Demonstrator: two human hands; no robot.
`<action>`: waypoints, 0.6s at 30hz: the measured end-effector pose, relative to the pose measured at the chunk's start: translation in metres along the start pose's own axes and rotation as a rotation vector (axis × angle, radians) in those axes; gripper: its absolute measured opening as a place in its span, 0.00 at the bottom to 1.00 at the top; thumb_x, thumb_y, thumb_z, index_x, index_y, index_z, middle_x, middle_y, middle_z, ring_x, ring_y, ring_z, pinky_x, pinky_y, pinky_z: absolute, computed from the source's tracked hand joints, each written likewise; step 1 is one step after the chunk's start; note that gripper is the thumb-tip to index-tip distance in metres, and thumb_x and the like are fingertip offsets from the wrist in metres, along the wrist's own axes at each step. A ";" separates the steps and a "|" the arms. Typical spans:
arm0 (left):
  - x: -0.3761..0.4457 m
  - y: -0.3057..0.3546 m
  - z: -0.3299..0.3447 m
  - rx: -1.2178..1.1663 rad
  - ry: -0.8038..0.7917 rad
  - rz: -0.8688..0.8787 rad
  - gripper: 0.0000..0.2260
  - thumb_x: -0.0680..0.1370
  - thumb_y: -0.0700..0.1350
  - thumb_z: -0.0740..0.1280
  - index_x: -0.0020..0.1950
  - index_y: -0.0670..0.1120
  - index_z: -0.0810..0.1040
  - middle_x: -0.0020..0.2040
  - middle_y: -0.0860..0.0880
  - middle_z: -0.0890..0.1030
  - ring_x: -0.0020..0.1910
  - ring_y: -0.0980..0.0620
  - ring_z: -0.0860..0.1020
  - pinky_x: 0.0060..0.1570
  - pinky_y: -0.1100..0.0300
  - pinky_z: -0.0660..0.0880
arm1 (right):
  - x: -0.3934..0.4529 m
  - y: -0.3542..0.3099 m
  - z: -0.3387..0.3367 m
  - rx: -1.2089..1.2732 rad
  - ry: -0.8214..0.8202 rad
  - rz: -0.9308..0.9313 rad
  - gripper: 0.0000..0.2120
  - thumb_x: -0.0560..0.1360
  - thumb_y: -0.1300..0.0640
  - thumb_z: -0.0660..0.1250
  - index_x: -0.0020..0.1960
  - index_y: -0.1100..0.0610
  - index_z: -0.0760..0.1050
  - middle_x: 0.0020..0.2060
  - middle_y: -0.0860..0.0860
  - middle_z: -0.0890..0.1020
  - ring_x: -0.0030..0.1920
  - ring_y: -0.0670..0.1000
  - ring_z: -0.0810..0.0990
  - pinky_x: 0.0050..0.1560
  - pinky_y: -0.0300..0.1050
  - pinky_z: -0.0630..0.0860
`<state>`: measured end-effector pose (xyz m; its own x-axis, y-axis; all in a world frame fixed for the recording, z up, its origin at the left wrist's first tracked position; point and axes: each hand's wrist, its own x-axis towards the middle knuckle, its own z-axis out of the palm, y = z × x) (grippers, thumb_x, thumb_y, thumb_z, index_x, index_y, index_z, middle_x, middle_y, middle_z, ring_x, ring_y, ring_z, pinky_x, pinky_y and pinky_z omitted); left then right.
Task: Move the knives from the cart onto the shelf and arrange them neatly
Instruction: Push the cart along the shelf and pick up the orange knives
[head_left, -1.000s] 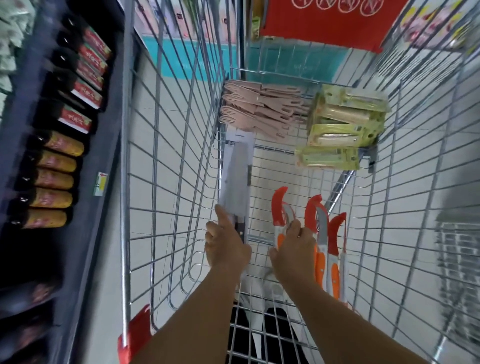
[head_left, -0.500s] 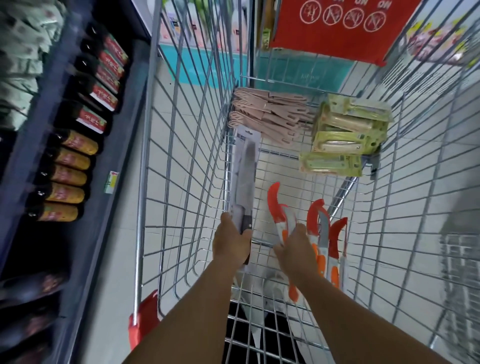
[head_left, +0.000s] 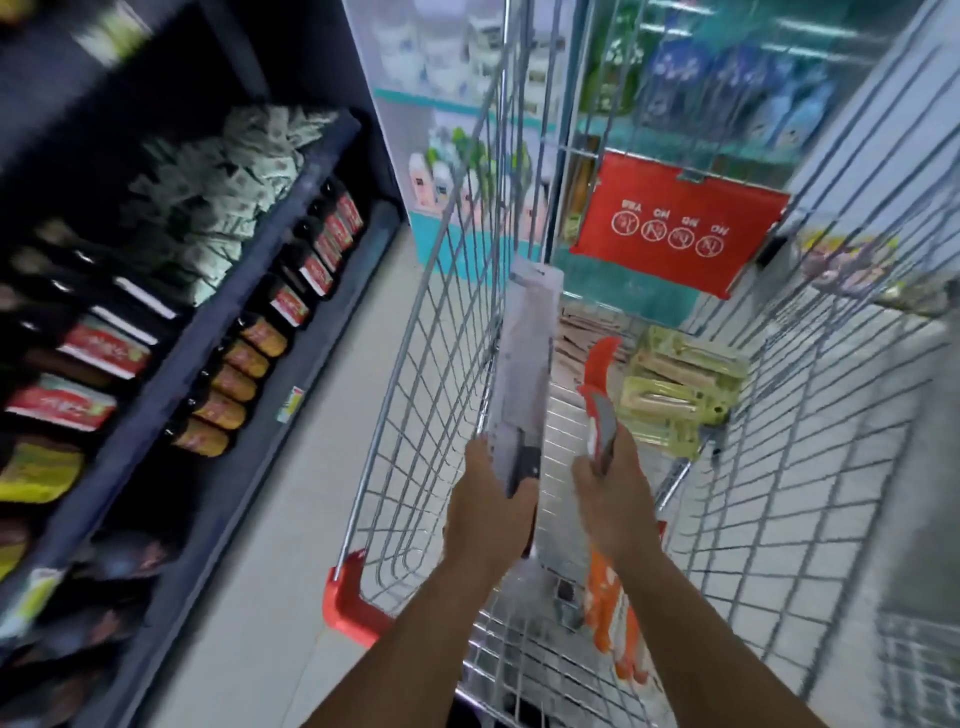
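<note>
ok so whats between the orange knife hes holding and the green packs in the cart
In the head view, only bare cart wire between the orange-handled knife and the green packs.

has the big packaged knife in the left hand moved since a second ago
Yes. The packaged knife has risen: its top now overlaps the cart's upper rim instead of sitting deep inside, gripped by the left hand.

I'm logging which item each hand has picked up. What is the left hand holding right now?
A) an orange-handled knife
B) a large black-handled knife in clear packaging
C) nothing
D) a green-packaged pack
B: the left hand grips the black handle of the large packaged knife, its blade pointing up beside the cart's wire wall; the orange-handled knife is in the right hand.
</note>
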<state>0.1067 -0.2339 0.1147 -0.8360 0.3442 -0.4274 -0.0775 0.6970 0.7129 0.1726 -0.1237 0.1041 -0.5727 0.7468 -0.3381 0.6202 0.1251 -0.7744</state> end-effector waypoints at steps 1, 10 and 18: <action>-0.005 0.011 -0.008 -0.013 0.028 0.025 0.24 0.74 0.49 0.67 0.66 0.55 0.61 0.41 0.61 0.71 0.37 0.65 0.72 0.29 0.71 0.65 | -0.002 -0.014 -0.007 0.014 0.013 -0.030 0.19 0.78 0.58 0.60 0.67 0.50 0.63 0.32 0.46 0.74 0.25 0.42 0.75 0.24 0.31 0.68; -0.051 0.074 -0.118 -0.323 0.340 0.128 0.22 0.73 0.47 0.70 0.63 0.56 0.66 0.46 0.59 0.78 0.43 0.58 0.77 0.38 0.66 0.71 | -0.037 -0.152 -0.037 0.095 -0.018 -0.396 0.11 0.75 0.60 0.63 0.55 0.52 0.67 0.28 0.47 0.72 0.30 0.53 0.76 0.35 0.54 0.75; -0.116 0.055 -0.243 -0.504 0.636 0.295 0.16 0.72 0.39 0.71 0.54 0.55 0.72 0.46 0.67 0.79 0.46 0.72 0.76 0.41 0.79 0.68 | -0.118 -0.267 0.012 0.117 -0.240 -0.628 0.07 0.76 0.59 0.64 0.50 0.51 0.66 0.29 0.48 0.73 0.34 0.57 0.80 0.38 0.55 0.77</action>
<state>0.0673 -0.3885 0.3391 -0.9935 -0.0559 0.0991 0.0845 0.2203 0.9718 0.0685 -0.2533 0.3445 -0.9166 0.3884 0.0952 0.0773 0.4057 -0.9107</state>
